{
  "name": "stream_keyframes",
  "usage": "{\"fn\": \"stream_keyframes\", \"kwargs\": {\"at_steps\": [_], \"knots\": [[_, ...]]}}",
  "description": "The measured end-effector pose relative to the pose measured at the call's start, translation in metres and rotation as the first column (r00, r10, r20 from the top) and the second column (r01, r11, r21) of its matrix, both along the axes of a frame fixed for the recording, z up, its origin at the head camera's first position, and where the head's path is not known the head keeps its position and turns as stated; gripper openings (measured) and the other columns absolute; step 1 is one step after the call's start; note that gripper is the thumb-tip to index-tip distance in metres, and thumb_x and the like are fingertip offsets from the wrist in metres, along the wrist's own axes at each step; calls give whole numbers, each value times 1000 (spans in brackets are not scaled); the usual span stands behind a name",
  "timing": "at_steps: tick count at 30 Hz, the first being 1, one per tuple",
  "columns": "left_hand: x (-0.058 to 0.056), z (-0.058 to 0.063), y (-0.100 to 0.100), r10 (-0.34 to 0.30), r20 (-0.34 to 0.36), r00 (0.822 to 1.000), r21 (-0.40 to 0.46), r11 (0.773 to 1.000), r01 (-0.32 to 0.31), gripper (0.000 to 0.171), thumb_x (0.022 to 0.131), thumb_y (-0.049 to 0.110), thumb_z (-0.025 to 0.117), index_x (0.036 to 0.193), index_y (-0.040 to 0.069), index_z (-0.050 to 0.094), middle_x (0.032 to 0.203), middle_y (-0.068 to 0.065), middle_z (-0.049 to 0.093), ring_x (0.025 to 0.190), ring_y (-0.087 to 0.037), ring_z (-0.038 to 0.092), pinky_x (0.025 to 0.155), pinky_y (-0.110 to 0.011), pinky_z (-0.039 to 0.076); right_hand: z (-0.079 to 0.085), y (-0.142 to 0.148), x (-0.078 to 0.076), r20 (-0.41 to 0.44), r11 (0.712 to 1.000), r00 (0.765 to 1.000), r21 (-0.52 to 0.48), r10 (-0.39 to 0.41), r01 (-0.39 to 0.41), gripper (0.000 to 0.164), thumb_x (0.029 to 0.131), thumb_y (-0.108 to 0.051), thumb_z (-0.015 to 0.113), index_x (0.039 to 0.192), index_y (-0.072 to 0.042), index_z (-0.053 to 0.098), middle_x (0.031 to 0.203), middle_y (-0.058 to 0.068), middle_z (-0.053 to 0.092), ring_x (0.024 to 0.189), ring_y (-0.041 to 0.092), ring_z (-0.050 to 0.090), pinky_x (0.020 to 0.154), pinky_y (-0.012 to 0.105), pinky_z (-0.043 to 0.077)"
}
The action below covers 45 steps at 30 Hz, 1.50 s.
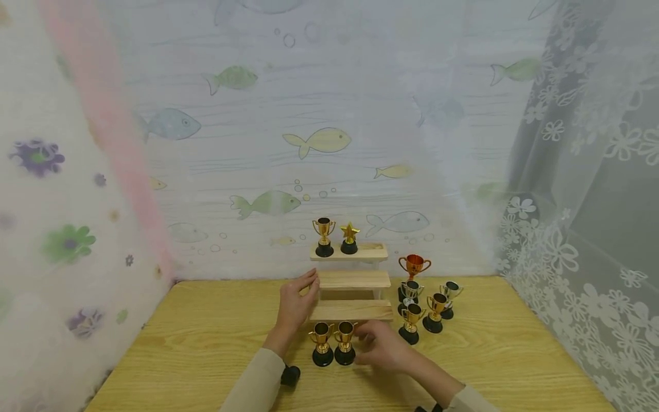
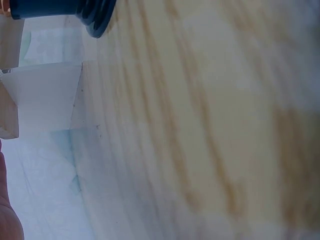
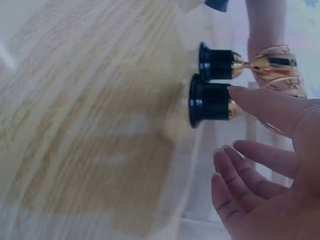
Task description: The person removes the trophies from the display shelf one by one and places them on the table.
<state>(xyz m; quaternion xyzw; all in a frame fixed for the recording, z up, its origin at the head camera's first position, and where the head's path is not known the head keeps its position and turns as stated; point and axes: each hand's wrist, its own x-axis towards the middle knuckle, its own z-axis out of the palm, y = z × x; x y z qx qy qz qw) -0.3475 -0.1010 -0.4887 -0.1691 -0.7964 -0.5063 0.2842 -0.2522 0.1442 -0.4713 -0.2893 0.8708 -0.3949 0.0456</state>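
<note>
At the left end of a three-step wooden display stand (image 1: 355,279), my left hand (image 1: 294,303) has its fingertips right at the middle step. Two gold trophy cups (image 1: 321,343) on black bases stand side by side in front of the stand. My right hand (image 1: 383,346) is beside the right one of these, the near trophy cup (image 3: 212,102). In the right wrist view its thumb (image 3: 270,102) overlaps the black base, while the other fingers are loosely bent and apart from it. On the top step stand a gold cup (image 1: 324,237) and a gold star trophy (image 1: 349,237).
Right of the stand are several more cups: a red-orange cup (image 1: 414,264) at the back, silver cups (image 1: 451,292) and gold cups (image 1: 436,312). The wood-grain table (image 1: 206,337) meets a fish-print curtain (image 1: 247,171) behind. Lace fabric (image 1: 566,274) hangs at the right.
</note>
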Motion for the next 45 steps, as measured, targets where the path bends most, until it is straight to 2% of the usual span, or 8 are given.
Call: {"fn": "stream_keyframes", "kwargs": {"at_steps": [11,18,21,25,28,32,38,45], "knots": [[-1,-2,-1,-4,-17,1000,-5,1000,4,24,99,15,69,117,1,76,129,-10,70,115,-28,69,97,-47,55,21,14,10,0,999,1000,33,-31,31,48,80,-15,87,121,4,69,114,17,68,94,32,64,74,35,53],[1,0,-1,-11,3,1000,-5,1000,11,25,99,15,69,118,0,75,130,-11,69,117,-29,68,98,-47,54,32,18,12,-36,997,997,42,-61,62,50,79,-17,87,123,2,69,111,11,66,96,29,62,77,35,53],[1,-1,-1,-10,7,1000,-7,1000,10,24,99,15,69,118,0,76,130,-11,69,116,-29,68,98,-46,54,38,20,13,-45,997,997,34,-68,69,48,80,-14,85,123,2,69,111,11,66,97,28,60,78,35,51],[0,-1,-1,-8,5,1000,-10,1000,8,24,100,15,68,118,0,76,130,-12,69,116,-29,69,98,-47,54,49,22,14,-49,998,997,20,-53,54,48,79,-4,80,124,5,66,117,16,65,100,33,61,80,43,54],[1,-1,-1,-8,-1,1000,-14,1000,8,24,100,15,68,118,0,75,130,-13,69,116,-29,69,98,-47,54,58,23,15,-52,999,997,17,-51,52,48,82,-2,77,127,4,65,122,18,64,101,33,61,79,42,54],[1,1,-1,-9,-8,1000,-20,1000,9,24,100,14,68,118,0,75,130,-13,69,116,-29,69,98,-48,54,69,24,15,-63,997,996,19,-69,70,45,89,-11,76,130,1,65,125,17,64,104,34,62,78,34,53],[1,1,-1,-12,-11,1000,-16,1000,12,25,99,14,68,118,-1,75,129,-13,69,115,-30,69,97,-48,55,78,24,10,-85,994,990,-9,-111,111,44,91,-18,75,131,-1,65,126,16,64,108,35,62,85,46,53],[1,0,-1,-8,5,1000,-21,1000,8,26,100,17,68,119,0,75,130,-10,69,116,-29,69,98,-47,55,85,22,2,-142,990,979,-29,-144,141,45,92,-19,75,131,1,64,122,14,65,110,39,62,89,51,53]]}}
